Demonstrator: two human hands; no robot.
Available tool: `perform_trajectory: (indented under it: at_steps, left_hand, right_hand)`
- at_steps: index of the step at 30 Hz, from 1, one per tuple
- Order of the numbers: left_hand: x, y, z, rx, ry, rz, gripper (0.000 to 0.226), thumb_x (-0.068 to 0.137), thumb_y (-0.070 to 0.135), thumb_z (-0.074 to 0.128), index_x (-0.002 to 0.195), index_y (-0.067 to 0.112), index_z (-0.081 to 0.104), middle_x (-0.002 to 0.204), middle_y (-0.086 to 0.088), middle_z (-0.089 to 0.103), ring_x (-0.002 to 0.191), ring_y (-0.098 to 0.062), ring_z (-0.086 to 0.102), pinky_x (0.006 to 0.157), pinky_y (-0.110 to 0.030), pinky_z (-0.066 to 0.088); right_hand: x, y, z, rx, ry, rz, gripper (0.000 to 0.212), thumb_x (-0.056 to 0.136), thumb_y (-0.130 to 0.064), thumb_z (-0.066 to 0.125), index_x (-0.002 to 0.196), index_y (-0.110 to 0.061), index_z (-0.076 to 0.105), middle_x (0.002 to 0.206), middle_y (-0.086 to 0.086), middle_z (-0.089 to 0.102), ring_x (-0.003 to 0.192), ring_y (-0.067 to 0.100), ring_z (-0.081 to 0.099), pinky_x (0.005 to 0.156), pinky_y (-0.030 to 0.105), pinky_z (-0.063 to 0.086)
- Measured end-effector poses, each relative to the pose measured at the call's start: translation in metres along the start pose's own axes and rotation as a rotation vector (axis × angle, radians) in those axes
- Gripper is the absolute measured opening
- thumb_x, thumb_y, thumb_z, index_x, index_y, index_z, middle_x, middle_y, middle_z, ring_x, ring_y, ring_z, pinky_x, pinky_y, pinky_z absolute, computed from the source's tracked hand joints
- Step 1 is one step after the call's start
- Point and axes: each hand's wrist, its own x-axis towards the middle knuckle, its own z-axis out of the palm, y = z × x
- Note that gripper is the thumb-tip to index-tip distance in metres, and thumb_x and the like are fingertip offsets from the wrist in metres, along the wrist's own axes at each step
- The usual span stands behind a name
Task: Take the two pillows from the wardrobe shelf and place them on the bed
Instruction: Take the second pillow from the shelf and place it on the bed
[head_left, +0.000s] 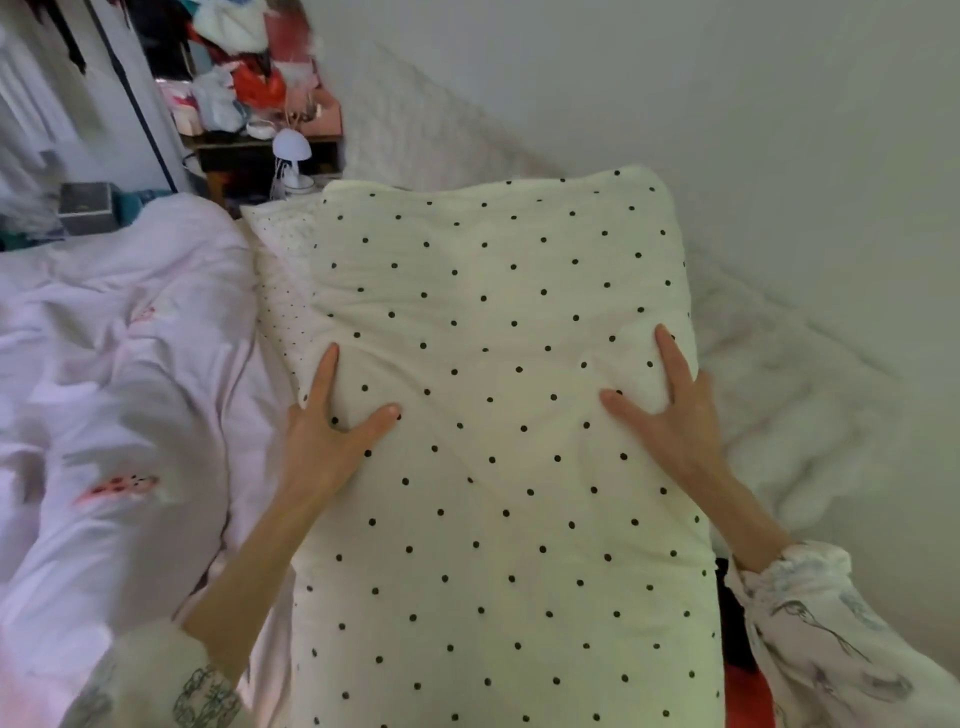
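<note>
Pillow (498, 415), cream with black polka dots, gripped from both sides at mid-length. Left hand (332, 436) clamped on its left edge, index finger stretched up along the side, thumb (379, 418) pressed into the top face, remaining fingers hidden underneath. Right hand (675, 415) mirrored on the pillow's right edge, index finger pointing upward, thumb dug into the fabric, other fingers out of sight behind. Both forearms bare, patterned white sleeves (810, 639) bunched near the elbows. Pillow held lengthwise away from the camera, far end raised toward the wall (727, 104). Second pillow (283, 270), finer dots, lying just left of the held pillow's far half, partly covered by it. Crumpled pale pink duvet (119, 389) spread farther left of the pillow. Fluffy white blanket (779, 395) to the pillow's right and behind it. Small white mushroom lamp (292, 150) beyond the pillow's far left corner, cluttered shelves (244, 78) behind the lamp.
</note>
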Motion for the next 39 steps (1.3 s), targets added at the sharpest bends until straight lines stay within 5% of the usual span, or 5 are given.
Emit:
perform_trajectory:
  at_steps: [19, 25, 32, 35, 39]
  left_hand:
    - [0.135, -0.071, 0.122, -0.044, 0.197, -0.455, 0.099, 0.048, 0.075, 0.067, 0.130, 0.066, 0.011, 0.136, -0.002, 0.044, 0.115, -0.025, 0.052, 0.086, -0.043, 0.051]
    - [0.193, -0.111, 0.179, 0.001, 0.224, -0.562, 0.096, 0.050, 0.078, 0.064, 0.126, 0.070, 0.006, 0.126, -0.001, 0.044, 0.094, -0.022, 0.057, 0.050, -0.025, 0.046]
    - [0.261, -0.173, 0.220, 0.068, 0.213, -0.626, 0.094, 0.061, 0.070, 0.066, 0.136, 0.058, 0.012, 0.133, -0.008, 0.042, 0.114, -0.025, 0.045, 0.093, -0.044, 0.046]
    - [0.275, -0.190, 0.228, 0.093, 0.213, -0.650, 0.090, 0.064, 0.069, 0.065, 0.137, 0.055, 0.015, 0.132, -0.009, 0.043, 0.116, -0.026, 0.046, 0.090, -0.037, 0.043]
    - [0.291, -0.193, 0.224, 0.056, 0.317, -0.618, 0.090, 0.057, 0.072, 0.066, 0.133, 0.060, 0.019, 0.125, -0.006, 0.048, 0.107, -0.026, 0.054, 0.093, -0.046, 0.047]
  right_hand:
    - [0.252, 0.096, 0.162, -0.098, -0.484, -0.021, 0.085, 0.062, -0.069, 0.065, 0.128, -0.068, 0.010, 0.115, -0.006, 0.027, 0.114, 0.025, 0.042, 0.089, 0.032, 0.033]
    - [0.321, 0.154, 0.232, -0.161, -0.606, 0.007, 0.086, 0.066, -0.066, 0.064, 0.131, -0.064, 0.009, 0.134, 0.005, 0.028, 0.123, 0.030, 0.039, 0.096, 0.040, 0.034]
    - [0.364, 0.205, 0.305, -0.126, -0.653, 0.069, 0.089, 0.064, -0.061, 0.066, 0.137, -0.053, 0.017, 0.123, -0.004, 0.031, 0.122, 0.018, 0.038, 0.099, 0.030, 0.029]
    - [0.369, 0.215, 0.324, -0.125, -0.638, 0.067, 0.088, 0.059, -0.063, 0.064, 0.135, -0.055, 0.019, 0.114, -0.007, 0.029, 0.106, 0.009, 0.038, 0.090, 0.027, 0.029]
    - [0.386, 0.214, 0.345, -0.102, -0.582, 0.027, 0.086, 0.058, -0.066, 0.062, 0.133, -0.056, 0.021, 0.113, -0.008, 0.031, 0.102, 0.006, 0.036, 0.090, 0.027, 0.031]
